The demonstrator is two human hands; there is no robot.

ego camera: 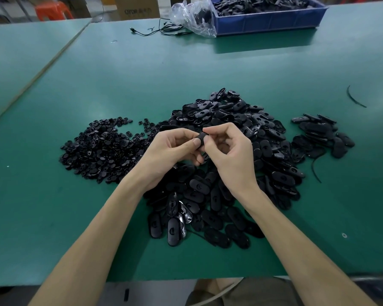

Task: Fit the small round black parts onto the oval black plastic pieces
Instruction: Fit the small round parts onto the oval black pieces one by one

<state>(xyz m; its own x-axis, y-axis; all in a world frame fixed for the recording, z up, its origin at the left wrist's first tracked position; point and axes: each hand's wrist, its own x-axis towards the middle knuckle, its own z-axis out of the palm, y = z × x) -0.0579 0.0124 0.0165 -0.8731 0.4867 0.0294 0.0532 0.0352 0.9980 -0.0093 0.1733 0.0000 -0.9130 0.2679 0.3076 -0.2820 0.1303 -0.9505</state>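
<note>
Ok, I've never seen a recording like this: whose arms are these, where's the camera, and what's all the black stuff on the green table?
No machine here: one camera on the person's head looks down at their own bare arms. The left hand and right hand pinch one black piece between them. On the green table, small round black parts lie heaped at left, oval black plastic pieces in the middle, a smaller pile at right. Behind stand a blue bin and a clear plastic bag.

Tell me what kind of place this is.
Likely a factory assembly bench: a green worktable holds heaps of identical oval black pieces and small round parts, and a blue crate of more parts stands at its far edge.
</note>
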